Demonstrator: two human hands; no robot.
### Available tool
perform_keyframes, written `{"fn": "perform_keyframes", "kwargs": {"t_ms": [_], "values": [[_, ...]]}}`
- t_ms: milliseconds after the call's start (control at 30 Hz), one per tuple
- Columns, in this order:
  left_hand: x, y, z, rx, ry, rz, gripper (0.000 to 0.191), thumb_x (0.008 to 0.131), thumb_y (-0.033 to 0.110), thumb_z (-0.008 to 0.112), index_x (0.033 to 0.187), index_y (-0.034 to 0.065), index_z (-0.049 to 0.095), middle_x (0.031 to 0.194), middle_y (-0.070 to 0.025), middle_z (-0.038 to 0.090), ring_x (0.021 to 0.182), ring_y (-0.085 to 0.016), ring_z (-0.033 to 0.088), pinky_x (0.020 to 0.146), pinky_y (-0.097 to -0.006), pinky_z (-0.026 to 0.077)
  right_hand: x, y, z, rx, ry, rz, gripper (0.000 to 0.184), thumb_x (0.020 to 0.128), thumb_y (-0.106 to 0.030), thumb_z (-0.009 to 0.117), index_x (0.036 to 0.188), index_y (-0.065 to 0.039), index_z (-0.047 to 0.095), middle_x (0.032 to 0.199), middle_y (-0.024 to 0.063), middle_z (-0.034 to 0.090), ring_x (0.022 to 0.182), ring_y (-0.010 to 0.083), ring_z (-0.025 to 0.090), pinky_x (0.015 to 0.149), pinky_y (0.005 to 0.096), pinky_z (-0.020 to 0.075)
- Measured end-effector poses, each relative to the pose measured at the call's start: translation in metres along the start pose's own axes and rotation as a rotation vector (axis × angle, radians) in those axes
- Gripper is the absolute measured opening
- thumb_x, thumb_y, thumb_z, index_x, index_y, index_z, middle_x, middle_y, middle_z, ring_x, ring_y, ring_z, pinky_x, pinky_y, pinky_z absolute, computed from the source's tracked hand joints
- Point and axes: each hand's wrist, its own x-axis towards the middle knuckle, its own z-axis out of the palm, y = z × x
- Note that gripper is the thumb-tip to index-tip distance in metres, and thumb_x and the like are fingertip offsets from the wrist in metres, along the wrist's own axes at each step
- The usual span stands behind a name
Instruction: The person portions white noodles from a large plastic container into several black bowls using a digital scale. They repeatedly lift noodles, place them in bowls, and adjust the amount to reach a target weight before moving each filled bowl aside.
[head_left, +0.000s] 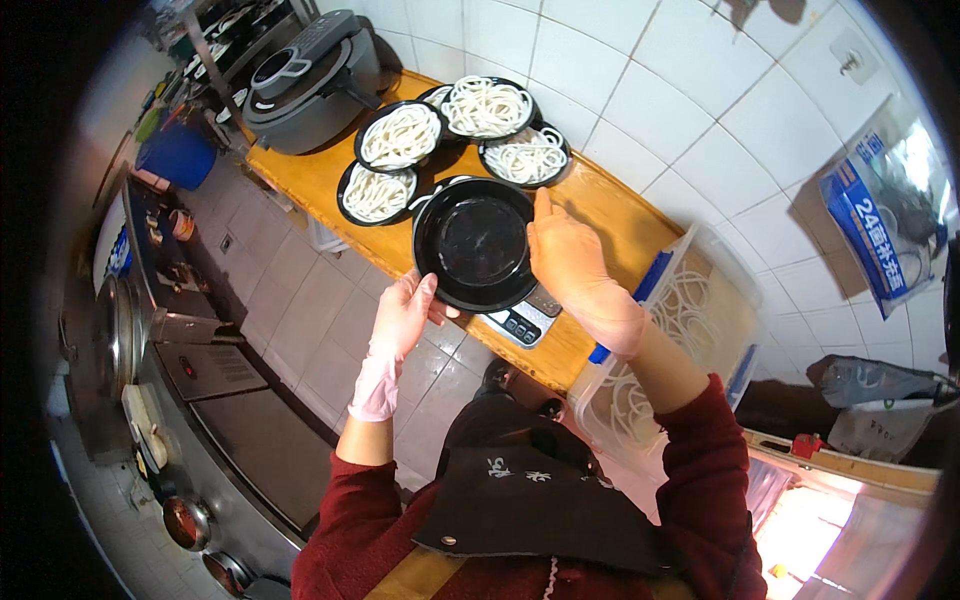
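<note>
An empty black plastic bowl (480, 244) is held level above the wooden counter. My left hand (405, 311), in a thin translucent glove, grips its lower-left rim with the thumb on top. On the right side of the rim rests my gloved right hand (570, 251), its fingers partly hidden by the bowl. A digital kitchen scale (521, 322) shows partly beneath the bowl. Thick white noodles fill several black bowls behind it, among them a left bowl (401, 135), a back bowl (487, 109) and a right bowl (525, 156). Behind the held bowl, a few noodles peek out.
A clear plastic bin (675, 300) with noodles stands by my right forearm. At the counter's far left sits a grey electric cooker (311, 90). White wall tiles (675, 97) border the counter (607, 195); a plastic bag (885, 225) hangs there. Steel kitchen equipment (247, 420) lies left.
</note>
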Motion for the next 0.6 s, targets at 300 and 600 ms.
{"fn": "perform_keyframes", "kwargs": {"t_ms": [300,600], "values": [[0.031,-0.005,0.061,-0.206,-0.242,-0.18,0.035,0.097,0.031,0.06,0.107,-0.0024,0.058,0.08,-0.0108,0.07,0.063,-0.016,0.068,0.056,-0.0229,0.052,-0.025,0.057,-0.016,-0.022,0.106,0.129,0.035,0.085,-0.011,0.057,0.117,0.003,0.056,0.091,0.0164,0.065,0.079,0.032,0.067,0.067,0.0405,0.0547],[0.036,-0.019,0.071,-0.221,-0.181,-0.165,0.082,0.09,0.073,0.038,0.098,-0.0058,0.06,0.071,-0.0154,0.066,0.063,-0.022,0.067,0.057,-0.0291,0.051,-0.014,0.097,-0.008,0.295,-0.051,0.434,0.03,0.09,-0.02,0.051,0.11,-0.001,0.061,0.104,0.0239,0.066,0.098,0.0419,0.063,0.089,0.0483,0.0472]]}}
